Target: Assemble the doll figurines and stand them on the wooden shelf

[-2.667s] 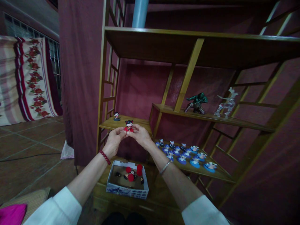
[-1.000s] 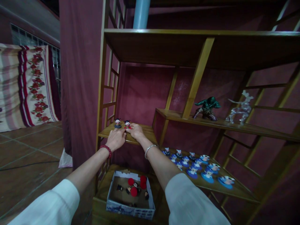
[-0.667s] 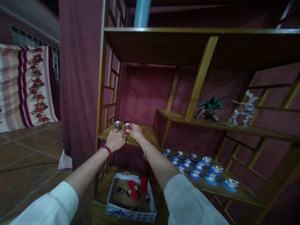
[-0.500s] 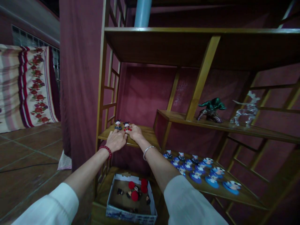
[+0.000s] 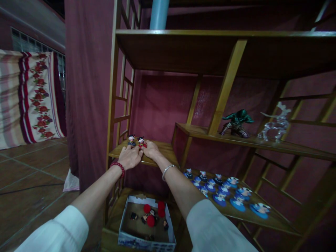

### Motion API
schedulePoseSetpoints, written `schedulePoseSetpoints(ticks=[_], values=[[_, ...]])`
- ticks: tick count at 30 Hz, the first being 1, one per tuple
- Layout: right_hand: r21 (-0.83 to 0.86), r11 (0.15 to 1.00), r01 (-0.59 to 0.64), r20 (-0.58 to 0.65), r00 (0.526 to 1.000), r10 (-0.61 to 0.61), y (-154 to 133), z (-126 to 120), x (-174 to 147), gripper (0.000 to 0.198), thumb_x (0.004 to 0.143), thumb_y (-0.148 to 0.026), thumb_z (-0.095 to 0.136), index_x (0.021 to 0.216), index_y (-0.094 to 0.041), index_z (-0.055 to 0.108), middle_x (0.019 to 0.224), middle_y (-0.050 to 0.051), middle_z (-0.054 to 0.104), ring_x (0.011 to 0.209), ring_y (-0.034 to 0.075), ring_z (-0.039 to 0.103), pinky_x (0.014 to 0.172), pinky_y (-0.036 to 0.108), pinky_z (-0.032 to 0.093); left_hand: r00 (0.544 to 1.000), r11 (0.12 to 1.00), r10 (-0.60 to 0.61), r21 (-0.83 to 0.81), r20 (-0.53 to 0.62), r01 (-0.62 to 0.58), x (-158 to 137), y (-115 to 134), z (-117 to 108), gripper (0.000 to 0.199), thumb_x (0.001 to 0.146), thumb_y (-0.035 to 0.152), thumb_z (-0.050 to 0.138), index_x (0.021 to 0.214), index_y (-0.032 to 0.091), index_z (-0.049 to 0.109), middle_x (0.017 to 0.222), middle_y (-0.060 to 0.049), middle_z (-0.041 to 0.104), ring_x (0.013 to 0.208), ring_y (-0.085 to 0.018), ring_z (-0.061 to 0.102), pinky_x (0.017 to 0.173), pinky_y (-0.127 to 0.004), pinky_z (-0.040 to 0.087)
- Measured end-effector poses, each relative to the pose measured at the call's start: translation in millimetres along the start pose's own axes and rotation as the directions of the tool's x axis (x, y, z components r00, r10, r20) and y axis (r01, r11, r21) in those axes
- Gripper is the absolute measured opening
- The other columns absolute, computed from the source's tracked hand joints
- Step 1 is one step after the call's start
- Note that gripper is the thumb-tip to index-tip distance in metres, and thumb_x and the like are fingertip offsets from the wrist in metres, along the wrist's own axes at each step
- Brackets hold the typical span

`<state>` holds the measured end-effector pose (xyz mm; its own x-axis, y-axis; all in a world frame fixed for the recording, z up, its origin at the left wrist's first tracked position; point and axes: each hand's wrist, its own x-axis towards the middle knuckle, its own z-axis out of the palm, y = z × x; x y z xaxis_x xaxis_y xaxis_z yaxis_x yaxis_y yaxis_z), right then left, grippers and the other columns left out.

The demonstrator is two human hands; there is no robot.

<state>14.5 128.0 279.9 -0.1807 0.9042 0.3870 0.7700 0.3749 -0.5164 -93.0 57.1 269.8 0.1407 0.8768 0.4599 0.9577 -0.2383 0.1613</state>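
Observation:
Two small black-haired figurines stand side by side on the small wooden shelf at the left of the rack. The left one is a dark-based figurine; the other is a red-based figurine. My right hand closes on the right side of the red-based figurine. At the front of its base my left hand has its fingers bent, close below the dark-based figurine too. My fingertips are partly hidden. Below is an open cardboard box holding red round pieces and small dark figurines.
On the lower right shelf several blue-based figurines and black ones stand in rows. Higher up are a green crouching figure and a clear deer figure. A blue cylinder stands on top. A purple curtain hangs left.
The view has shifted very slightly. Both hands stay at the red-based figurine, with only a small movement of the fingers.

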Motion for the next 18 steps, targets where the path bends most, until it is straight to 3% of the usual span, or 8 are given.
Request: schedulePoseSetpoints(ticks=[6, 18], values=[[0.058, 0.998, 0.005, -0.002, 1.0, -0.004, 5.8, 3.2, 1.8, 0.02, 0.07, -0.02, 0.054, 0.088, -0.021, 0.061, 0.095, 0.005, 0.065, 0.088, 0.018, 0.059, 0.075, 0.024, 0.042, 1.0, 1.0, 0.017, 0.022, -0.02, -0.016, -0.6, 0.5, 2.3, 0.042, 0.083, 0.039, 0.021, 0.103, 0.019, 0.053, 0.106, -0.011, 0.058, 0.105, -0.027, 0.044, 0.08, -0.042, 0.03], [0.002, 0.999, -0.048, -0.023, 0.999, 0.048, 3.3, -1.8, -2.8, 0.025, 0.068, -0.025, 0.056, 0.093, -0.022, 0.062, 0.091, 0.003, 0.066, 0.083, 0.015, 0.059, 0.069, 0.022, 0.041, 0.995, 0.995, 0.067, 0.079, -0.067, -0.062, -5.7, -1.4, 5.0, 0.043, 0.085, 0.039, 0.017, 0.109, 0.024, 0.05, 0.113, -0.004, 0.056, 0.106, -0.023, 0.043, 0.08, -0.038, 0.032]])
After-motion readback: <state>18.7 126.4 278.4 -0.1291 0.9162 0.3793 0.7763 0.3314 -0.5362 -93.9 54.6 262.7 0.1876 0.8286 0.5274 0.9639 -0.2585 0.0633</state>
